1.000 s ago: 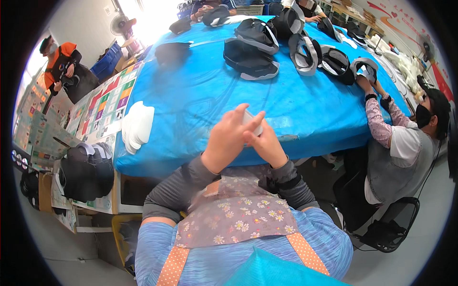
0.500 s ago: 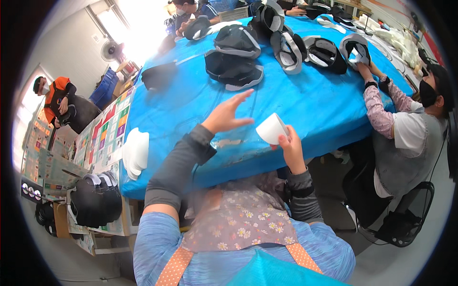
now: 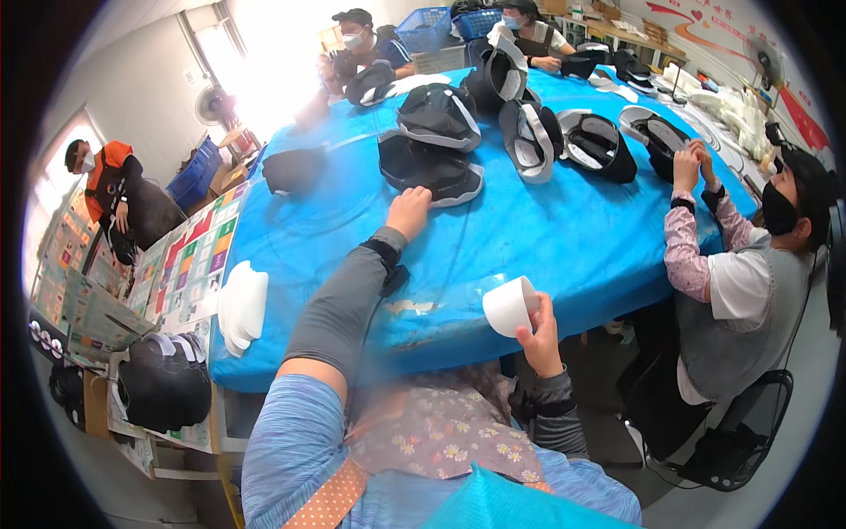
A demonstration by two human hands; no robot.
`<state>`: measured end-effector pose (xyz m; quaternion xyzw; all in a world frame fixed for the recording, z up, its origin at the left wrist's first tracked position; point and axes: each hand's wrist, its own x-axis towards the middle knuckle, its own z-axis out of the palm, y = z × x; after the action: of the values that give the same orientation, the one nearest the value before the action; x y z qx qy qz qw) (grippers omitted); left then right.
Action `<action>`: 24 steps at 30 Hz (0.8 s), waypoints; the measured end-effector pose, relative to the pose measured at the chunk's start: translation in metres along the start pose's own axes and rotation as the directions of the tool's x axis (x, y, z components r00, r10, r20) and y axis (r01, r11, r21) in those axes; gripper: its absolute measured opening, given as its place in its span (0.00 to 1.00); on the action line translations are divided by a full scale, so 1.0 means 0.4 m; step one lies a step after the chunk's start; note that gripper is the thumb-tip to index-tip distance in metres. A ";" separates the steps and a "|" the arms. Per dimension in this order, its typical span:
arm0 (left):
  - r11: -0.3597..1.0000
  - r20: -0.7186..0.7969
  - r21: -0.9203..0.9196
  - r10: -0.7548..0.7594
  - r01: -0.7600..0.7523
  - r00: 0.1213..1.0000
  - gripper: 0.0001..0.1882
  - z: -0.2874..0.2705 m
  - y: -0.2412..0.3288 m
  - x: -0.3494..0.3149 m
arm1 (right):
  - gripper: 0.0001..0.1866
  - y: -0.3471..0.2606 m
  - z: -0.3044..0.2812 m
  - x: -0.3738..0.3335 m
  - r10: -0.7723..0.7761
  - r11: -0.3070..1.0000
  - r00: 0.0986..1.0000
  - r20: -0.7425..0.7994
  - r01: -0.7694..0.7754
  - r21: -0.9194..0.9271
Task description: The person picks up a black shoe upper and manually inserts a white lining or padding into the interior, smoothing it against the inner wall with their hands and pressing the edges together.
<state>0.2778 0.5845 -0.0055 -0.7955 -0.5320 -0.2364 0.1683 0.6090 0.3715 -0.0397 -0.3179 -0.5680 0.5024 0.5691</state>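
In my right hand point(image 3: 541, 335) is a curved white sheet point(image 3: 504, 309), bent into a half-round and held between thumb and fingers near the table's front edge. My left arm stretches forward over the table. At its end, my left hand point(image 3: 410, 212) has its fingers closed on the near edge of a black cap point(image 3: 423, 166) with a grey rim. Just behind that lies another black cap point(image 3: 438, 115) with a pale edge. The exact grip of the left fingertips is partly hidden.
White sheets point(image 3: 241, 307) are stacked at the blue-covered table's point(image 3: 335, 256) left edge. More black caps point(image 3: 599, 145) stand to the right and back. A co-worker point(image 3: 745, 256) handles a cap at right. Others sit at the far side; another stands at left. Black pieces point(image 3: 165, 379) are piled lower left.
My left hand has moved forward and slightly left, from open above the table to the near black cap's edge. My right hand has shifted slightly nearer me, still holding the white sheet.
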 end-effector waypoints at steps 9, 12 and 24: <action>0.982 -0.046 0.058 0.185 -0.182 0.982 0.05 -0.254 0.041 -0.029 | 0.45 0.008 0.023 0.001 -0.116 0.993 0.993 -0.007 0.115 -0.037; 0.937 -0.116 -0.101 0.323 -0.335 0.939 0.08 -0.374 0.149 -0.054 | 0.48 0.011 0.037 0.010 -0.187 0.982 0.981 -0.052 0.187 -0.017; 0.867 -0.198 -0.310 0.341 -0.389 0.919 0.07 -0.592 0.309 -0.104 | 0.42 -0.037 0.174 0.158 -0.330 0.937 0.844 -0.423 0.348 -0.039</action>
<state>0.3321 0.3830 0.1662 -0.8806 -0.3093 -0.3433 0.1049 0.5355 0.4115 0.0056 -0.3025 -0.4682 0.3242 0.7644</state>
